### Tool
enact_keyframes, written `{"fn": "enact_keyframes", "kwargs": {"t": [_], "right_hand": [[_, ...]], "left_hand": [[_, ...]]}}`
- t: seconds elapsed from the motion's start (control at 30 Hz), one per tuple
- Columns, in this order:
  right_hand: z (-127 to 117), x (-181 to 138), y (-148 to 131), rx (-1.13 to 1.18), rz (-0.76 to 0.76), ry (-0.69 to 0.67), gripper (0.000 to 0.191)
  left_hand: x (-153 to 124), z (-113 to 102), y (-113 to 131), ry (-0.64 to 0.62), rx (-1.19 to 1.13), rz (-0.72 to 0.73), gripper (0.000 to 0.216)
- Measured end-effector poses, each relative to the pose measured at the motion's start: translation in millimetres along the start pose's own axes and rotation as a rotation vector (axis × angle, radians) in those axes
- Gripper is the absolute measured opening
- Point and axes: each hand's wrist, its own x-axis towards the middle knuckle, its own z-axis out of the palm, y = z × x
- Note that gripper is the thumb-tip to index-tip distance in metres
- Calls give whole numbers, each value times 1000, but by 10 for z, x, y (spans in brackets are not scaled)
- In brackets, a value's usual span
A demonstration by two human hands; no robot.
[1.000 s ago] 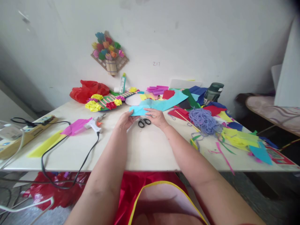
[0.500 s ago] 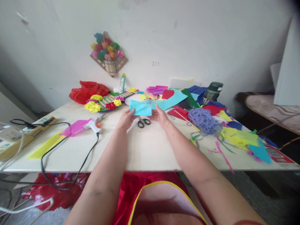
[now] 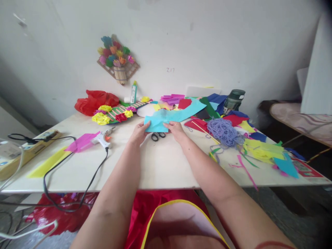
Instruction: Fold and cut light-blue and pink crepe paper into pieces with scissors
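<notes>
A light blue strip of crepe paper [image 3: 156,124] is held up between my two hands, above the table. My left hand [image 3: 141,132] pinches its left end, thumb on the front face. My right hand [image 3: 175,130] grips the right end between thumb and fingers. Just below the paper, the black handles of a pair of scissors [image 3: 158,136] show on the table; the blades are hidden behind the paper. A longer sheet of the same blue paper [image 3: 186,111] lies behind, stretching to the right.
To the left lie a white glue gun [image 3: 102,139] with a black cord, pink paper [image 3: 82,141] and a power strip [image 3: 28,152]. A flower-decorated guitar shape [image 3: 116,113] sits at the back left. On the right are purple yarn [image 3: 224,132], a stick, paper scraps and a dark bottle [image 3: 234,100].
My right hand has closed its fingers onto the right end of the blue paper, where they were spread before. The paper has dropped slightly and now covers more of the scissors.
</notes>
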Motion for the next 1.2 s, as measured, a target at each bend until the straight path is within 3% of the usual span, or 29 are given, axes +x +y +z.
{"fn": "enact_keyframes", "kwargs": {"t": [0.23,0.37,0.5,0.63,0.83,1.2], "right_hand": [[-29,41,19,158,125,-36,40],[-38,29,16,132,132,-62,36],[1,13,30,88,111,6,33],[34,34,50,109,60,103,32],[64,36,19,181,1,178,35],[128,-1,-8,241,21,189,28]], "left_hand": [[27,-14,-24,-35,-5,23,32],[23,-24,-15,-43,41,-13,35],[20,-19,-5,-24,65,-45,35],[28,18,-13,39,-59,-81,39],[21,129,-83,-41,-250,-79,25],[45,171,-150,-9,-109,-73,19]]}}
